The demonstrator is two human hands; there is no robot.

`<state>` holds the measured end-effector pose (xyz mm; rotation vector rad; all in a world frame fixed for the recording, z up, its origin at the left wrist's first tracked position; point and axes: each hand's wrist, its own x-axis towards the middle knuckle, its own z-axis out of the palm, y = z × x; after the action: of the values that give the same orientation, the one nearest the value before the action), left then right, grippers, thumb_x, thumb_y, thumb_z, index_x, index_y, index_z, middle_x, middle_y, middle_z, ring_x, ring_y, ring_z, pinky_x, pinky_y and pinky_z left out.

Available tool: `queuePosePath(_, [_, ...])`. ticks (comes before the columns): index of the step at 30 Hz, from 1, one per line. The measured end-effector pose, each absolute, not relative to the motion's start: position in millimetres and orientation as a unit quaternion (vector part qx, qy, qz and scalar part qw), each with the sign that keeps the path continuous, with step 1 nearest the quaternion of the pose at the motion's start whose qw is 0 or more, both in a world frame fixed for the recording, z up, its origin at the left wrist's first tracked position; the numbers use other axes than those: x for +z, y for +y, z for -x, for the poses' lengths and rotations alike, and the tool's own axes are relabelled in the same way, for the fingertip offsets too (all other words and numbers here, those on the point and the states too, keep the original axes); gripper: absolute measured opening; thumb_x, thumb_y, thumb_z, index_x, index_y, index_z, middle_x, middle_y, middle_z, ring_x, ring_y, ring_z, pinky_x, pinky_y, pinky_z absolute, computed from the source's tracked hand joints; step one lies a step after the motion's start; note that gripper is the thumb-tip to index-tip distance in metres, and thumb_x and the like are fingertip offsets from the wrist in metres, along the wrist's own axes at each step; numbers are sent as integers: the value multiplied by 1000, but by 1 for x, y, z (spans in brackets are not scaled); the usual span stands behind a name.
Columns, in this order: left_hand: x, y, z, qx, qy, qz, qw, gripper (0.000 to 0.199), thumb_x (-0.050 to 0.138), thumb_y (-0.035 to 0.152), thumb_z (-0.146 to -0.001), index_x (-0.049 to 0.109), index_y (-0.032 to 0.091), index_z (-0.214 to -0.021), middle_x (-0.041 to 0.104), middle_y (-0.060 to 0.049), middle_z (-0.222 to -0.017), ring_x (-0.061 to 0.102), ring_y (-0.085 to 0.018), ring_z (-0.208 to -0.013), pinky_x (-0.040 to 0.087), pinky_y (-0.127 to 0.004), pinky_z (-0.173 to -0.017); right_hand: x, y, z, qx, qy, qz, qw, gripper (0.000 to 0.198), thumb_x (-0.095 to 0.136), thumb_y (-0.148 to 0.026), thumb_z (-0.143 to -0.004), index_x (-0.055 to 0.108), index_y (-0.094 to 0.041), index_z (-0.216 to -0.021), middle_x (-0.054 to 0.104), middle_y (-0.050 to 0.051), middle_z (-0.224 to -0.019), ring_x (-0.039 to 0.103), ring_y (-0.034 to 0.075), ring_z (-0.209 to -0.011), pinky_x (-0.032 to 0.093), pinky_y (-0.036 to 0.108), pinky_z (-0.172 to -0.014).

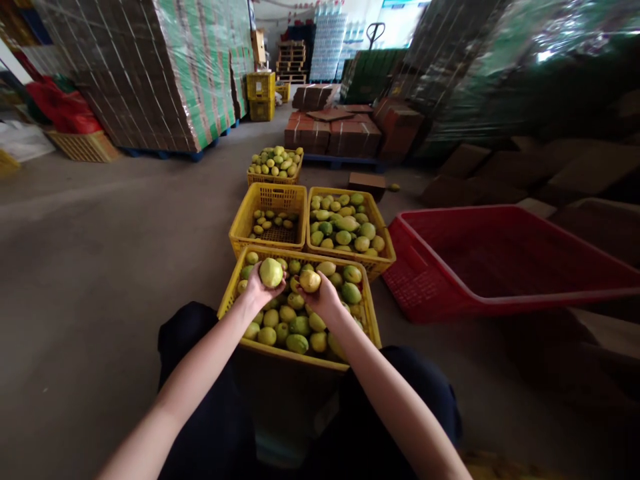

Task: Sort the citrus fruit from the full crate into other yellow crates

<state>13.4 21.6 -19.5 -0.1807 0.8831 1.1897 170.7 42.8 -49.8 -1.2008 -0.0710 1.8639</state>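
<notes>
My left hand (261,288) is closed around a pale yellow-green lemon (271,272), held up with its round side facing me. In my right hand (323,293) is a yellower, slightly smaller lemon (310,281), gripped between thumb and fingers. Both hands are over the near yellow crate (372,319), which is filled with green and yellow lemons (297,344). Just beyond it stand two more yellow crates side by side. The left crate (242,215) has a few lemons (263,225) on its bottom; the right crate (389,248) is heaped with greenish ones (345,223).
A large red basket (425,267) stands to the right. Farther ahead is a small crate (274,179) heaped with lemons. Flattened cartons (313,133) lie on a blue pallet (340,162). Wrapped stacks (140,80) rise on both sides, and a pallet jack handle (375,32) shows behind.
</notes>
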Motion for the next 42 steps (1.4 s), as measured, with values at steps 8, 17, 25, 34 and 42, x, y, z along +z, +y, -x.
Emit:
queuePosePath(8, [-8, 24, -14, 505, 388, 154, 756, 37, 41, 25, -102, 65, 11, -126, 68, -10, -79, 64, -17, -58, 56, -23, -46, -26, 34, -170, 802, -38, 435, 408, 27, 46, -37, -103, 65, -18, -97, 68, 6, -62, 66, 21, -54, 57, 27, -43])
queuePosePath(17, [-8, 19, -17, 582, 368, -20, 724, 35, 68, 21, -91, 69, 24, -125, 74, -2, -89, 71, -16, -70, 64, -31, -73, -26, 29, -164, 768, -152, 417, 462, 15, 65, -8, -82, 60, -22, -81, 69, -1, -67, 63, 14, -56, 53, 21, -50])
queuePosePath(25, [4, 5, -9, 648, 315, -245, 648, 47, 84, -4, -59, 72, 22, -97, 74, 0, -100, 72, -17, -92, 56, -23, -86, -10, 14, -171, 641, -421, 348, 539, 58, 90, -4, -54, 73, -26, -104, 75, -4, -95, 67, 16, -88, 57, 24, -81])
queuePosePath(34, [12, -4, -3, 597, 362, -323, 639, 54, 88, -12, -49, 71, 24, -86, 75, -4, -101, 65, -29, -125, 48, -34, -111, -7, 3, -178, 475, -552, 372, 575, 58, 88, -4, -56, 72, -28, -107, 73, 3, -109, 66, 28, -109, 47, 46, -113])
queuePosePath(42, [-2, 0, -13, 624, 390, -374, 565, 33, 88, 6, -72, 79, 23, -98, 74, -2, -105, 66, -19, -106, 50, -20, -97, -13, 5, -175, 561, -435, 382, 591, 50, 94, -7, -58, 65, -28, -93, 69, -4, -97, 64, 16, -95, 57, 25, -89])
